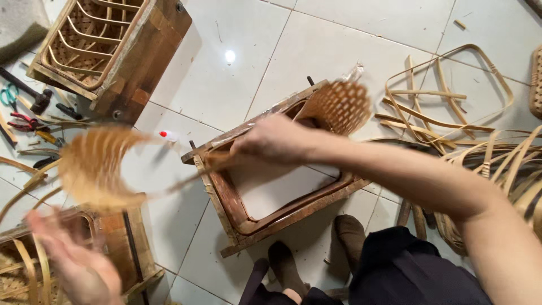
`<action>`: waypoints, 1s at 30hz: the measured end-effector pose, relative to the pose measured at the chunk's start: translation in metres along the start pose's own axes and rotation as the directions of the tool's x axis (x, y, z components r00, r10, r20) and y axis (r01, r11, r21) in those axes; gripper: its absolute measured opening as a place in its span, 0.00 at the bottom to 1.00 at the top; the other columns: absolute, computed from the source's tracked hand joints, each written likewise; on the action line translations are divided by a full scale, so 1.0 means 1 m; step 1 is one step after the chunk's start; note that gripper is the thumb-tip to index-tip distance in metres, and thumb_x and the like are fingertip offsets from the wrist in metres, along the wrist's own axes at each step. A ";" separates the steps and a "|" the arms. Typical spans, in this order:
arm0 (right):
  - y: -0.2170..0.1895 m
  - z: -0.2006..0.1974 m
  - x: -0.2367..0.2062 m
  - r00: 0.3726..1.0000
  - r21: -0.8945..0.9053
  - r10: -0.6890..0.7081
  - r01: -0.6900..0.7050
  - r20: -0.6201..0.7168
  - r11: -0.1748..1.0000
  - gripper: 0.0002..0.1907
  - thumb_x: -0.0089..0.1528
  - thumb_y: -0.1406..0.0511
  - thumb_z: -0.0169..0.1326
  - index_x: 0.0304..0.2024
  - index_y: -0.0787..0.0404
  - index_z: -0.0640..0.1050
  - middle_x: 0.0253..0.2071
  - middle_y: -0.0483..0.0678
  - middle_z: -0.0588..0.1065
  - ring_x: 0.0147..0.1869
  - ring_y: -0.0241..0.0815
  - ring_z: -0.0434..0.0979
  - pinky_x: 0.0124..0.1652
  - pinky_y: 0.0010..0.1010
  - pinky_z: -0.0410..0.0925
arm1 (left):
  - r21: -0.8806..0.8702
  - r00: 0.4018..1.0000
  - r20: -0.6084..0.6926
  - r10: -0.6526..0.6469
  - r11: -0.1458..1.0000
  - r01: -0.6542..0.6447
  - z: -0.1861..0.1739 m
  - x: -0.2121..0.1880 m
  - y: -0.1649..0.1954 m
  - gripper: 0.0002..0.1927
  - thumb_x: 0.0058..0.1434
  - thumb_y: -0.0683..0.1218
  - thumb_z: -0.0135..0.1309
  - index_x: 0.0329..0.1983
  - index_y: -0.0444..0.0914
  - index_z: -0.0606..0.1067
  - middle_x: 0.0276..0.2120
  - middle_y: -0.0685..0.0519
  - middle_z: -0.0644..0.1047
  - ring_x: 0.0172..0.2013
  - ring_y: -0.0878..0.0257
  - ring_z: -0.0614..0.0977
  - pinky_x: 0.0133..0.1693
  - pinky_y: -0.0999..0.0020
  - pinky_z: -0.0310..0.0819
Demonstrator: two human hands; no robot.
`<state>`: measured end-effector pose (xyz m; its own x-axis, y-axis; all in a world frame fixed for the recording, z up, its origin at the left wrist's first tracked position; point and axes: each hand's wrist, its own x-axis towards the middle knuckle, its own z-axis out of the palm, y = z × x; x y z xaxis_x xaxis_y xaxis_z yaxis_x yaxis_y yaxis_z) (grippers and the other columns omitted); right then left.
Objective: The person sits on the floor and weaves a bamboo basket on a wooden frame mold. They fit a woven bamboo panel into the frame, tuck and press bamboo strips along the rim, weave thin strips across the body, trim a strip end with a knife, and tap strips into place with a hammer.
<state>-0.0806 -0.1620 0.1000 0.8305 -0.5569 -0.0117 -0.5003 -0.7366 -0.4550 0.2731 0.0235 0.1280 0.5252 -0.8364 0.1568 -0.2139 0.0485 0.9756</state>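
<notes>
Nearest the camera, the left hand sits low in the view, blurred, its fingers loosely spread and gripping nothing that can be made out; just beyond their tips hangs a blurred fan of woven cane, and whether they touch it cannot be told. Under that hand stands a wooden mould with a part-woven basket inside it. Two dark-socked feet rest on the white tiled floor beside the rectangular wooden frame. Further out, the right hand reaches across over that frame, its fingers curled together at the frame's far rim, seemingly closed on a thin cane strip that runs toward the woven fan; the exact grip is blurred. Just past its knuckles a piece of open-weave cane mesh stands up from the frame's far corner. To the right of the forearm lie loose bent cane strips. Farthest off, beyond the left fingers, sit red-handled pliers, green-handled scissors and a second mould with a basket.
</notes>
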 end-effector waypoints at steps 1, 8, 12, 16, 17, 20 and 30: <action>-0.006 0.011 0.003 0.999 0.045 -0.034 0.035 -0.024 0.998 0.12 0.69 0.58 0.47 0.47 0.48 0.82 0.25 0.48 0.80 0.26 0.44 0.79 0.28 0.39 0.74 | -0.113 0.991 0.045 -0.122 0.985 0.127 -0.005 -0.004 -0.015 0.38 0.78 0.67 0.37 0.83 0.45 0.52 0.77 0.48 0.60 0.71 0.54 0.65 0.68 0.55 0.60; 0.019 0.084 -0.032 0.988 0.205 -0.106 0.127 -0.111 0.970 0.18 0.61 0.67 0.53 0.53 0.50 0.80 0.38 0.50 0.82 0.35 0.50 0.83 0.31 0.43 0.75 | -0.074 0.873 0.008 -0.487 0.870 0.487 -0.018 -0.053 -0.081 0.36 0.74 0.68 0.33 0.81 0.53 0.55 0.73 0.53 0.63 0.59 0.61 0.68 0.57 0.27 0.37; 0.045 0.081 -0.055 0.997 0.131 0.057 -0.064 0.058 0.989 0.26 0.58 0.67 0.54 0.59 0.45 0.78 0.43 0.48 0.83 0.35 0.47 0.84 0.30 0.41 0.75 | 0.105 0.818 0.117 -0.562 0.827 0.553 0.017 -0.075 -0.079 0.34 0.73 0.65 0.33 0.78 0.46 0.56 0.75 0.46 0.59 0.68 0.51 0.66 0.65 0.49 0.63; 0.060 0.073 -0.067 0.997 0.179 0.065 -0.055 -0.050 0.982 0.18 0.61 0.63 0.56 0.55 0.47 0.79 0.46 0.47 0.83 0.35 0.47 0.84 0.28 0.39 0.75 | 0.201 0.812 0.298 -0.502 0.865 0.460 0.071 -0.075 -0.064 0.36 0.70 0.62 0.31 0.80 0.50 0.45 0.78 0.49 0.48 0.71 0.52 0.61 0.64 0.48 0.66; 0.063 0.072 -0.069 0.996 0.157 0.075 -0.068 -0.042 0.985 0.19 0.61 0.63 0.56 0.55 0.46 0.80 0.46 0.47 0.83 0.35 0.48 0.84 0.27 0.40 0.74 | 0.212 0.796 0.310 -0.519 0.854 0.475 0.085 -0.074 -0.063 0.37 0.69 0.62 0.31 0.80 0.51 0.45 0.78 0.51 0.47 0.70 0.51 0.64 0.60 0.47 0.71; 0.071 0.072 -0.077 0.994 0.105 0.107 -0.107 0.003 0.989 0.21 0.60 0.66 0.53 0.56 0.45 0.79 0.48 0.46 0.82 0.35 0.48 0.84 0.26 0.40 0.74 | 0.193 0.764 0.362 -0.534 0.845 0.499 0.120 -0.080 -0.066 0.38 0.66 0.61 0.31 0.79 0.53 0.43 0.78 0.55 0.44 0.67 0.50 0.68 0.54 0.47 0.79; 0.078 0.146 -0.062 0.953 -0.083 0.296 -0.291 0.066 0.953 0.17 0.63 0.66 0.50 0.53 0.46 0.81 0.35 0.47 0.83 0.33 0.48 0.84 0.30 0.42 0.75 | -0.180 0.703 0.439 -0.559 0.712 0.679 0.160 -0.094 -0.172 0.37 0.73 0.62 0.30 0.80 0.45 0.41 0.79 0.54 0.45 0.77 0.60 0.49 0.72 0.62 0.46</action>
<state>-0.1349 -0.1289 -0.0648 0.6592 -0.7236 -0.2046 -0.7387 -0.5721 -0.3565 0.1286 0.0066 -0.0793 0.1271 -0.8552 -0.5025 0.3524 -0.4347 0.8288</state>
